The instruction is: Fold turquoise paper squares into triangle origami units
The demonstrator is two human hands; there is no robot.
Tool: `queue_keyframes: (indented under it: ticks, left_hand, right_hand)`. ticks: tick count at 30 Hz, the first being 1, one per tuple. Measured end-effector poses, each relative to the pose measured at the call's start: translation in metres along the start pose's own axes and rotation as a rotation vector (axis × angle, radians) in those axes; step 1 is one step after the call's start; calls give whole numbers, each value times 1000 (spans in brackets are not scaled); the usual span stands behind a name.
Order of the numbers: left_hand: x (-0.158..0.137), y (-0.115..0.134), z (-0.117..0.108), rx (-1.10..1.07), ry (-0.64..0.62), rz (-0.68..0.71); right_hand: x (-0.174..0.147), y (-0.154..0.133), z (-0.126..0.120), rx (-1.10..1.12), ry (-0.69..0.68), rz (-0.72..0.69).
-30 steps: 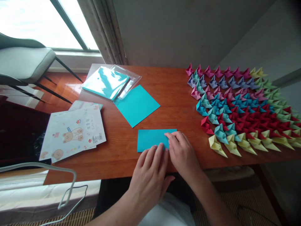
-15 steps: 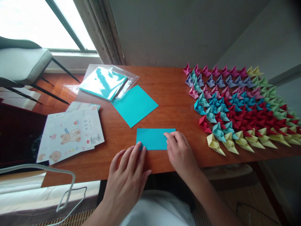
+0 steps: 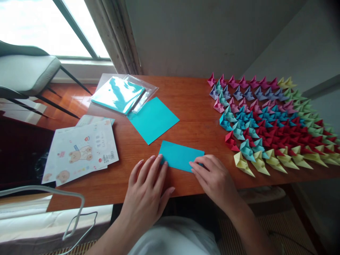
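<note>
A turquoise paper rectangle (image 3: pixel 180 155), apparently a sheet folded in half, lies slightly turned on the table in front of me. My left hand (image 3: pixel 148 184) is open, its fingers stretched out and the fingertips touching the paper's left end. At the paper's right end is my right hand (image 3: pixel 214 177), with thumb and fingers pinched on its lower right edge. Beyond it, a square turquoise sheet (image 3: pixel 154 122) rests flat, one corner under a clear plastic sleeve (image 3: pixel 148 94).
Packed turquoise paper (image 3: pixel 117 94) sits at the back left. Nearer on the left are printed bear sheets (image 3: pixel 82 152). Many folded paper boats (image 3: pixel 265 131) in several colours fill the right side of the wooden table (image 3: pixel 193 106). A white cable (image 3: pixel 82 202) loops by the front left edge.
The turquoise rectangle has turned clockwise and shifted slightly right. My right hand has moved to its lower right edge; the left fingertips remain at its left end.
</note>
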State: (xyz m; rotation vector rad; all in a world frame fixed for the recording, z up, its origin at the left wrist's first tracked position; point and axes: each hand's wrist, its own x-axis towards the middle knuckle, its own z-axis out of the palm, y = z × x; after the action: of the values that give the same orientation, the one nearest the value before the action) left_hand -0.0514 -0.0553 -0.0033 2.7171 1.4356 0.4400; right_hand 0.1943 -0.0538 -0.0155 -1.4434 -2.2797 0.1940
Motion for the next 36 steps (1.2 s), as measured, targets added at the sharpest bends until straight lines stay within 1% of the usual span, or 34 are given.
queue_keyframes:
  ticks: [6, 11, 13, 16, 18, 22, 26, 29, 33, 36]
  left_hand:
    - [14, 2, 5, -13, -15, -2]
    - [16, -1, 5, -51, -43, -9]
    - [17, -2, 5, -74, -58, 8]
    - [18, -3, 5, -106, -69, 31]
    - [18, -3, 4, -150, -68, 31]
    - [18, -7, 0, -310, -57, -19]
    - [21, -8, -5, -468, -104, -14]
    - [26, -8, -7, -549, -117, -35]
    - [34, -8, -10, -737, -88, -95]
    - [38, -8, -10, -908, -39, -135]
  right_hand:
    - [-8, -12, -5, 19, -33, 34]
    - [-28, -33, -8, 51, -113, -22]
    - [-35, -40, -7, 47, -85, -43]
    - [-38, -47, -3, 90, 22, -50]
    - [-37, -48, -1, 154, 38, -32]
    - [-25, -44, 0, 349, 66, 49]
    - [-8, -40, -5, 557, 127, 119]
    - [2, -38, -8, 699, 143, 229]
    - [7, -33, -8, 776, 189, 395]
    - [9, -30, -3, 767, 236, 464]
